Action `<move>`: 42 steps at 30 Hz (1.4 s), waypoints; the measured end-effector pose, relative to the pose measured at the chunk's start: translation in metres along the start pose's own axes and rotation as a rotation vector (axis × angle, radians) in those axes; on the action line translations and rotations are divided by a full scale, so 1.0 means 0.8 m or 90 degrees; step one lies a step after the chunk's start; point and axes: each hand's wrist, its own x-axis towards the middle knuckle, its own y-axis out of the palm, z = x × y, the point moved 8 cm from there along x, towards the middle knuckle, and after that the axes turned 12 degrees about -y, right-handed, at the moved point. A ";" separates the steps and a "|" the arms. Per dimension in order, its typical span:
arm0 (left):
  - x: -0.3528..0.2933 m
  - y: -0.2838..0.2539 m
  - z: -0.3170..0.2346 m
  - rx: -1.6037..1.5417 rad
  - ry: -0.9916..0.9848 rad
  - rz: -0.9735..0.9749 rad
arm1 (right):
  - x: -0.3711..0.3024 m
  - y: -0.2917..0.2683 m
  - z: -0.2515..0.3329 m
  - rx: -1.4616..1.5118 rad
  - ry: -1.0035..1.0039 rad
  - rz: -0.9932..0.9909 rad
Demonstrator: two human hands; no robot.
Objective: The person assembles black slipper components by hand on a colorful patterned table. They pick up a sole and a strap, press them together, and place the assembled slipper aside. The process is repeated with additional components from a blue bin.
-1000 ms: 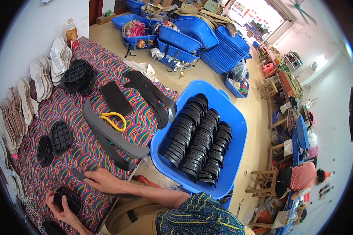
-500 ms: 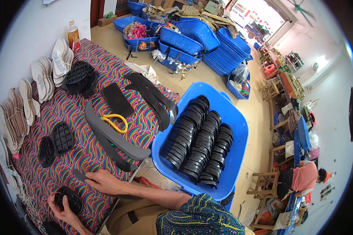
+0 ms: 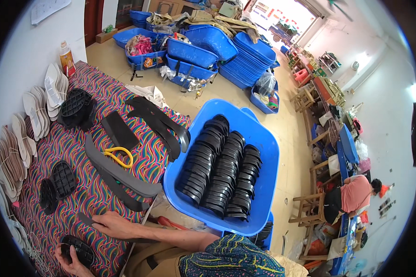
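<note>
At the near edge of the cloth-covered table, my left hand (image 3: 70, 262) is closed around a black heel piece with a gridded face (image 3: 82, 249). Just above and to the right of it, my right hand (image 3: 113, 225) grips a long dark grey strip (image 3: 85, 219). One end of this strip sticks out past my fingers, and the other runs back under my forearm. Farther up the table rest a wide curved grey strip (image 3: 125, 171), a yellow loop-shaped handle (image 3: 120, 157) and a black rectangular block (image 3: 119, 130). Two more gridded black heel pieces (image 3: 64, 177) lie to the left.
A blue tub (image 3: 269, 184) holding rows of glossy black curved pieces stands right of the table. Bundled pale insoles (image 3: 36, 111) and a bottle (image 3: 66, 59) line the wall side. Blue tubs (image 3: 254, 55) are stacked behind. A person (image 3: 356, 194) sits at the far-right bench.
The whole view has shifted, so the table and tub appear farther left. Both hands keep their holds on the heel piece and strip, with little movement relative to the table.
</note>
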 end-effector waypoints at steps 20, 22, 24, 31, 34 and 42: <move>-0.008 -0.011 0.025 -0.142 -0.069 0.014 | 0.008 0.015 -0.004 0.014 0.001 0.035; -0.004 -0.011 0.022 -0.208 -0.103 0.007 | 0.014 0.019 -0.002 0.018 -0.003 0.051; 0.004 0.012 -0.009 -0.259 -0.126 0.093 | -0.005 0.003 -0.006 0.017 0.025 0.011; -0.005 0.014 0.021 -0.339 -0.273 0.159 | 0.005 0.013 -0.006 0.030 0.014 0.029; -0.016 0.018 0.024 -0.358 -0.315 0.135 | 0.002 0.014 -0.006 0.026 0.005 0.019; -0.023 0.016 -0.020 -0.201 -0.197 0.142 | -0.006 -0.004 -0.001 0.059 0.034 0.015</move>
